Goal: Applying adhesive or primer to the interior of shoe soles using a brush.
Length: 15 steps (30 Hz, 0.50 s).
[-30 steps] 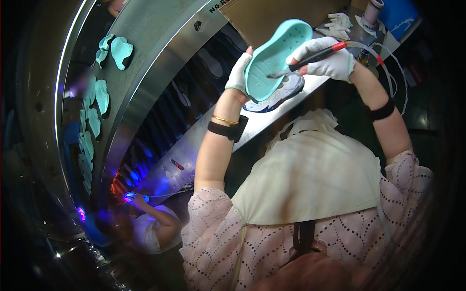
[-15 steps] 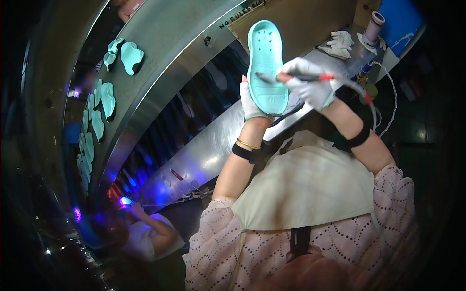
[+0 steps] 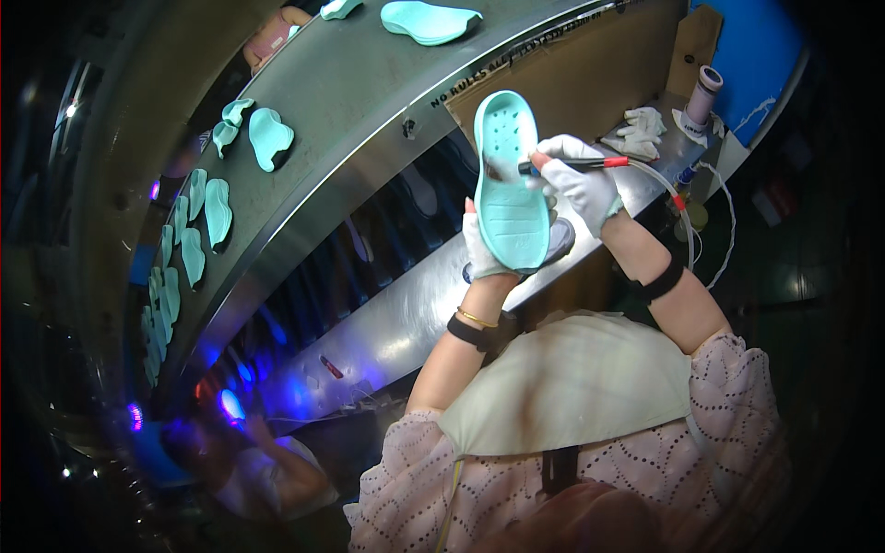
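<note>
"While your left hand clasps that turquoise sole, where is it?"
"I hold it up over the counter, my right hand pinching a brush at its inner face."

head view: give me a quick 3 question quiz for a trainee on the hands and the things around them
1. Which hand holds the turquoise sole?
2. True or false: the tool in the right hand has a tube leading from it.
3. Fill in the blank: white ____ lie to the left of the pink cylinder.

Key
1. The left hand.
2. True.
3. Gloves.
</note>
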{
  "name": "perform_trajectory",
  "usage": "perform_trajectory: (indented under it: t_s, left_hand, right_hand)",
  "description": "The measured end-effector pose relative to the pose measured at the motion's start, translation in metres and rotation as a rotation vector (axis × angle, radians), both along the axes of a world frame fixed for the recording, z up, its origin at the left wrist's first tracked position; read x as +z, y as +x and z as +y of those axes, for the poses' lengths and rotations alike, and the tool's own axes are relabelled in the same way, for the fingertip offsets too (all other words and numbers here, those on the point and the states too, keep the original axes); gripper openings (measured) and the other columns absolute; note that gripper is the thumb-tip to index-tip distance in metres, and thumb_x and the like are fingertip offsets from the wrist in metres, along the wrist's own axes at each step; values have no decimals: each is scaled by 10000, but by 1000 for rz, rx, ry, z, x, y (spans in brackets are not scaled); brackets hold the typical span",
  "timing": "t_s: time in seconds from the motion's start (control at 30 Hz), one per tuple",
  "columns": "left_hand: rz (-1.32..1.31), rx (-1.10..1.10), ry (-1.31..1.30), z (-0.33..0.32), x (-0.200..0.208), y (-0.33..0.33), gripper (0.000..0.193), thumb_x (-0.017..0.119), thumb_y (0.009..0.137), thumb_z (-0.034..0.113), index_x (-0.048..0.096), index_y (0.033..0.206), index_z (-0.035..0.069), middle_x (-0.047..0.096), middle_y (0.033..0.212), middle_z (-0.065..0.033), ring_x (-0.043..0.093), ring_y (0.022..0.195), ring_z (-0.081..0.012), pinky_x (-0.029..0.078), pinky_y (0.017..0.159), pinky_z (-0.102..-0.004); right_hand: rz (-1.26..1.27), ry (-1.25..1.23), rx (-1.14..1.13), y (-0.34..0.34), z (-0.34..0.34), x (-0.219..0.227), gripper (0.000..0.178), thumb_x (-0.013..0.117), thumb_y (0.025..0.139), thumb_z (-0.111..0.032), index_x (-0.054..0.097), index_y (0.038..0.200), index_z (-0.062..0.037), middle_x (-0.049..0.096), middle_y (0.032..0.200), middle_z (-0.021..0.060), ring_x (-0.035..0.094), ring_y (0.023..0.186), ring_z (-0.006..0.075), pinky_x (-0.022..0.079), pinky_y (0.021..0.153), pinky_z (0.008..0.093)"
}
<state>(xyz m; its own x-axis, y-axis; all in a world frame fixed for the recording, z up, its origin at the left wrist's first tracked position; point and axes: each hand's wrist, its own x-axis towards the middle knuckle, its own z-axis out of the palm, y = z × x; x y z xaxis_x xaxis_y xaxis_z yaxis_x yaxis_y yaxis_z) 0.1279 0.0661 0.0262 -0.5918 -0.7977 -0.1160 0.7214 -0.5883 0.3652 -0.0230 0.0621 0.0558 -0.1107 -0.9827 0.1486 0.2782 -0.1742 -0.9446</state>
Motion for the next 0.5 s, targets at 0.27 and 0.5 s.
perform_trajectory:
  t_s: [0.27, 0.5]
  left_hand:
    - [-124, -20, -159, -3, 5, 12, 705, 206, 893, 578, 402, 1279, 21, 566, 1088, -211, 582, 957, -325, 475, 841, -380]
    - [-268, 105, -210, -15, -4, 30, 676, 230, 894, 558, 388, 1300, 41, 548, 1148, -178, 581, 979, -313, 475, 854, -394]
  right_hand:
    - [227, -472, -186, -19, -40, -4, 110, 596, 797, 27, 574, 892, -22, 600, 883, 50, 570, 748, 89, 472, 679, 222]
    - [221, -460, 204, -15, 4, 4, 185, 648, 748, 45, 592, 901, -42, 587, 924, 78, 594, 850, 167, 474, 767, 263]
